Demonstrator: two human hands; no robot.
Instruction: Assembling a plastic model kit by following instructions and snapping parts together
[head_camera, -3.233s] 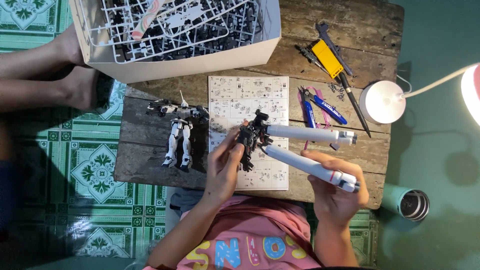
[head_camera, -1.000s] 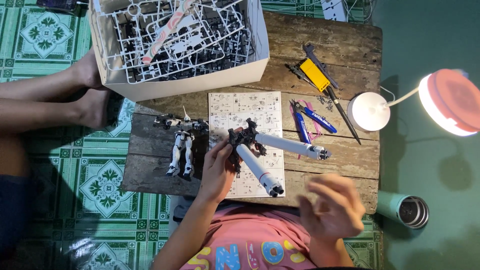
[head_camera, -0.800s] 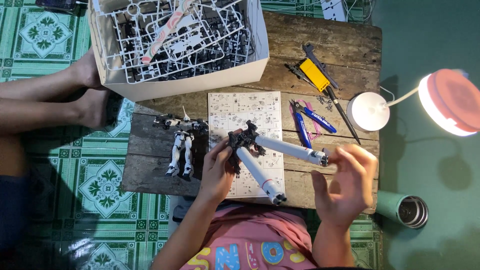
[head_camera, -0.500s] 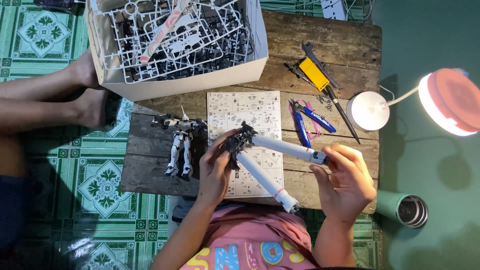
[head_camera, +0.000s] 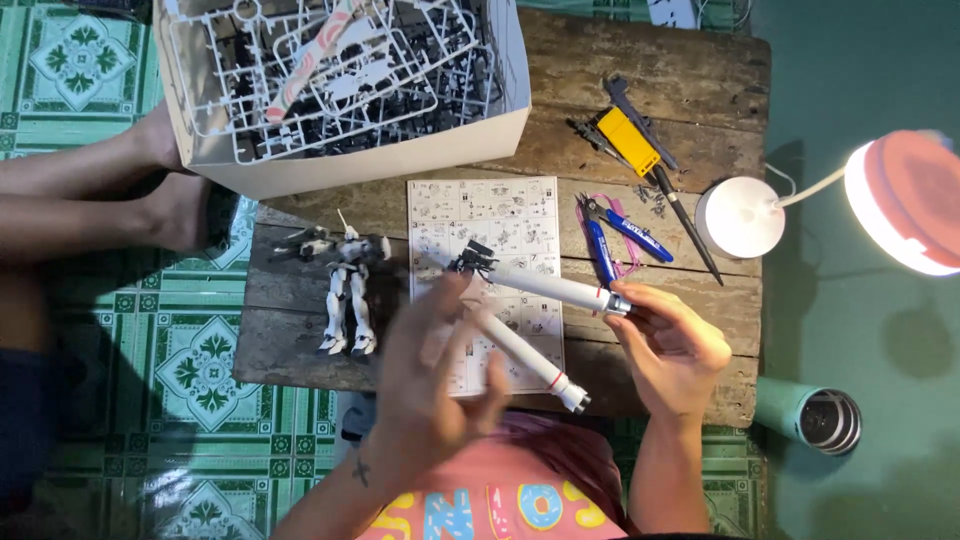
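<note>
White twin-barrel model part (head_camera: 530, 310) sits over the instruction sheet (head_camera: 487, 215); my right hand (head_camera: 672, 345) pinches the upper barrel's far end, my left hand (head_camera: 435, 375), blurry, seems loosely open near its dark hub.

Bare counter (head_camera: 640, 375) between hands; figure (head_camera: 345, 290) left, pliers (head_camera: 600, 250) and lamp (head_camera: 740, 217) beyond right, box (head_camera: 340, 165) ahead.

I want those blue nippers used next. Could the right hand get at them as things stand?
Probably not at once: the right hand grips the white tubes part. The blue nippers lie uncovered just beyond it.
</note>
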